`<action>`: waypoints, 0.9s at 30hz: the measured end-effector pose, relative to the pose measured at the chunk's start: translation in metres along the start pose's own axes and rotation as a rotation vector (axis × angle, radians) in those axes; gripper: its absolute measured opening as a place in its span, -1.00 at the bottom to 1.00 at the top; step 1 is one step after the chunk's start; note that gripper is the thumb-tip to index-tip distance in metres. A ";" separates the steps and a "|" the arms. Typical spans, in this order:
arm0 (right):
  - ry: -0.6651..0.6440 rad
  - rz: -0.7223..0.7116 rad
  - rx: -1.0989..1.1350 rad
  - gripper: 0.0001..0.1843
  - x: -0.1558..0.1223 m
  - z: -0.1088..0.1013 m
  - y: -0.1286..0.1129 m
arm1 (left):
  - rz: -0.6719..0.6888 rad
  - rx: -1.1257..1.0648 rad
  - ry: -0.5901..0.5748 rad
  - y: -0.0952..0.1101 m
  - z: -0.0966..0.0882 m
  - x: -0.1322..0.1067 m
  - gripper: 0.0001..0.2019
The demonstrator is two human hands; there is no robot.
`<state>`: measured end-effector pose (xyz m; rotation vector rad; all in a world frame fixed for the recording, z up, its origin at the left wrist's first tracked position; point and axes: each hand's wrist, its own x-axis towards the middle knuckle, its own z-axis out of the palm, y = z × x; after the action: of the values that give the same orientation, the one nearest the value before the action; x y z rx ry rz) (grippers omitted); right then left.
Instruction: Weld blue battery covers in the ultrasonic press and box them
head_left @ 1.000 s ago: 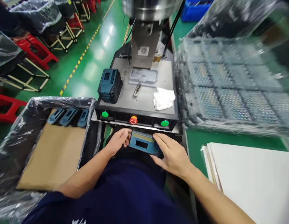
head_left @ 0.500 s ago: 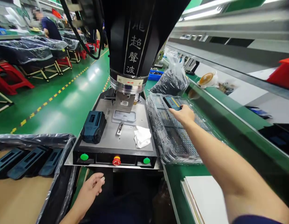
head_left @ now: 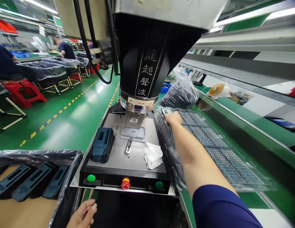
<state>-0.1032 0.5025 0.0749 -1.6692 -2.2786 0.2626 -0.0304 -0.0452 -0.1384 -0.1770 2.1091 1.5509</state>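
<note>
My right hand (head_left: 174,119) reaches to the far left corner of a clear plastic tray (head_left: 210,134) with gridded compartments. Its fingers close on a small rectangular panel (head_left: 166,111) with a pale, yellowish face; the hand hides part of it. My left hand (head_left: 83,214) hovers low, below the machine's front edge, with curled fingers and thumb together and nothing visible in them. On the metal machine bed (head_left: 119,160) a dark blue-black plastic housing (head_left: 102,145) stands at the left. A grey fixture (head_left: 133,133) lies under the press horn (head_left: 133,119).
A crumpled white cloth (head_left: 153,155) lies on the bed. Green buttons (head_left: 91,178) and a red emergency stop (head_left: 125,183) line its front. At lower left, a lined bin (head_left: 78,158) holds several housings (head_left: 33,180). A filled plastic bag (head_left: 182,91) stands behind the tray. Other people (head_left: 66,49) work at left.
My right hand has carried the panel from above the tray to its far left corner. The gridded tray now shows farther to the right. The view has shifted; my left hand appears lower, fingers more closed.
</note>
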 end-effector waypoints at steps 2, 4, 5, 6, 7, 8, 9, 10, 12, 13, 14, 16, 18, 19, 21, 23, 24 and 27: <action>0.024 -0.014 -0.009 -0.19 -0.004 0.000 0.002 | 0.017 -0.005 -0.014 0.009 -0.001 -0.005 -0.16; 0.048 -0.043 -0.025 -0.24 -0.011 -0.006 0.006 | 0.039 -0.017 -0.036 0.022 -0.005 -0.009 -0.23; 0.054 -0.068 -0.031 -0.28 -0.016 -0.011 0.008 | 0.056 -0.020 -0.051 0.029 -0.008 -0.011 -0.28; 0.052 -0.095 -0.036 -0.33 -0.022 -0.016 0.011 | 0.079 -0.021 -0.068 0.038 -0.012 -0.013 -0.33; 0.046 -0.131 -0.035 -0.37 -0.031 -0.022 0.014 | 0.109 -0.020 -0.081 0.047 -0.016 -0.015 -0.38; 0.043 -0.180 -0.025 -0.42 -0.041 -0.027 0.017 | 0.147 -0.017 -0.094 0.057 -0.020 -0.017 -0.43; 0.044 -0.249 -0.003 -0.46 -0.055 -0.033 0.021 | 0.199 -0.012 -0.088 0.069 -0.024 -0.019 -0.48; 0.049 -0.339 0.032 -0.50 -0.072 -0.038 0.025 | 0.267 -0.005 -0.067 0.080 -0.027 -0.021 -0.54; 0.094 -0.586 0.153 -0.60 -0.116 -0.047 0.036 | 0.426 0.040 0.012 0.106 -0.033 -0.023 -0.63; 0.122 -0.712 0.236 -0.65 -0.141 -0.050 0.043 | 0.526 0.103 0.062 0.120 -0.036 -0.022 -0.68; 0.133 -0.840 0.315 -0.70 -0.168 -0.053 0.051 | 0.634 0.183 0.137 0.134 -0.037 -0.021 -0.72; 0.068 -1.097 0.448 -0.79 -0.224 -0.055 0.070 | 0.850 0.343 0.311 0.164 -0.038 -0.015 -0.78; -0.087 -1.347 0.554 -0.88 -0.276 -0.050 0.088 | 1.011 0.464 0.400 0.193 -0.033 -0.007 -0.73; -0.159 -1.432 0.570 -0.88 -0.299 -0.043 0.096 | 1.042 0.529 0.424 0.206 -0.028 -0.002 -0.67; -0.218 -1.499 0.621 -0.85 -0.334 -0.025 0.110 | 1.010 0.652 0.430 0.229 -0.016 0.008 -0.51; -0.229 -1.487 0.662 -0.83 -0.355 -0.001 0.121 | 0.878 0.758 0.382 0.244 -0.003 0.017 -0.31; -0.224 -1.464 0.674 -0.83 -0.362 0.011 0.126 | 0.802 0.799 0.350 0.248 0.003 0.021 -0.22; -0.224 -1.371 0.667 -0.83 -0.373 0.041 0.138 | 0.623 0.876 0.265 0.253 0.016 0.031 -0.10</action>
<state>0.1095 0.1913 -0.0584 0.3516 -2.4855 0.7305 -0.1513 0.0610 0.0599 0.6658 3.0278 0.7344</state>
